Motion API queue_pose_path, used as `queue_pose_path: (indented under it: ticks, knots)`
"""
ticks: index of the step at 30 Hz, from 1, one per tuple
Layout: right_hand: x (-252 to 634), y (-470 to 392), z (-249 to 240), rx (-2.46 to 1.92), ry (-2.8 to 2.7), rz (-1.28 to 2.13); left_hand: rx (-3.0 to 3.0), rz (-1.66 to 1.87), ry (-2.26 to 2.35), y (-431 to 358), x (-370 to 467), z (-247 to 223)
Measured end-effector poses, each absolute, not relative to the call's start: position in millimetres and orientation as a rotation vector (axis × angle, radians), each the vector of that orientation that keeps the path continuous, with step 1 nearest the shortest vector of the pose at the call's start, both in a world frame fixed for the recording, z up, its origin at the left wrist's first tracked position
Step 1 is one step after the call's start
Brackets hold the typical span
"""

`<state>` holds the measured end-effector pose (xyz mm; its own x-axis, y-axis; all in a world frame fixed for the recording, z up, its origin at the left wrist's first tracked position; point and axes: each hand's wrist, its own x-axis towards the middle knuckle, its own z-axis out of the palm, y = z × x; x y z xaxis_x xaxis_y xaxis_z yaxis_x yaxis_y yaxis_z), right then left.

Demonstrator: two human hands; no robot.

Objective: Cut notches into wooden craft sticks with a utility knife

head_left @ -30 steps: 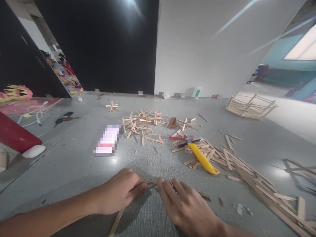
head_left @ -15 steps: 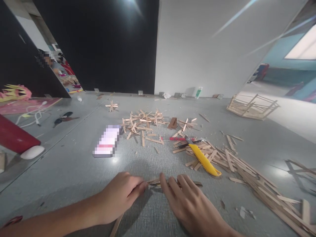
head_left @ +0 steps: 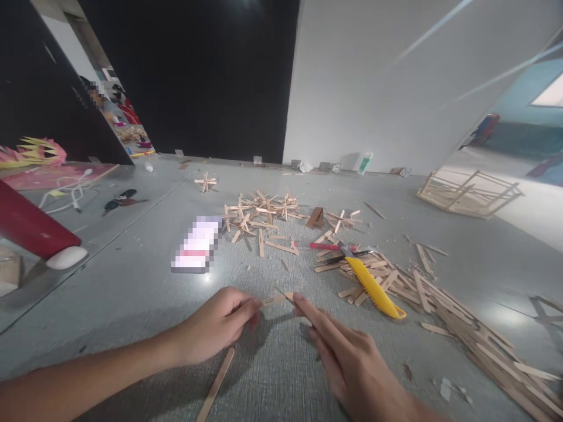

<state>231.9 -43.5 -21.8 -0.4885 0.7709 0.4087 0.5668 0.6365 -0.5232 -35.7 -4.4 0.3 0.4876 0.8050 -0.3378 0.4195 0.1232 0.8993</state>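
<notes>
My left hand (head_left: 224, 322) is closed in a pinch on one end of a short craft stick (head_left: 276, 299), which has dark marks on its face. The stick reaches right, towards my other hand, above the grey tabletop. My right hand (head_left: 347, 351) is closed, its thumb and fingertips around a thin, dark, pointed strip (head_left: 285, 294) that crosses the far end of the stick. The strip is too small to name, and its other end is hidden by the fingers. Below my left hand, a loose craft stick (head_left: 216, 384) lies on the table.
A yellow-handled knife (head_left: 373, 290) lies on a long pile of craft sticks (head_left: 457, 328) at right. Behind are star-shaped stick bundles (head_left: 264, 210); left are a phone (head_left: 197, 243) and a red cylinder (head_left: 33, 220). A stick frame (head_left: 468, 193) stands back right.
My right hand has drawn back and turned, showing the thin strip at its fingertips. The craft stick in my left hand is raised and more visible. The view has shifted slightly left.
</notes>
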Motion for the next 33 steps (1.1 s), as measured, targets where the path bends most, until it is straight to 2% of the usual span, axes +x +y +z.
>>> queue_pose_path:
  ticks: [4,9,13,19,33]
  knots:
    - [235.3,-43.6,-28.7,-1.006,-2.207,0.426,1.500,0.513,1.141,-9.2,-35.4,-0.9]
    - [238.9,-47.9,-34.6,-0.968,-2.334,0.253,1.576,0.531,1.166,-12.8,-35.2,-2.6]
    - [238.4,-45.4,-30.1,-0.964,-2.368,0.280,1.600,0.421,1.168,-8.3,-36.5,4.5]
    - [241.5,-42.3,-24.4,-0.836,-2.558,0.036,1.726,0.019,1.065,0.6,-36.7,29.1]
    - [244.9,-46.5,-36.8,-0.824,-2.653,-0.024,1.832,0.027,1.050,0.5,-34.1,29.5]
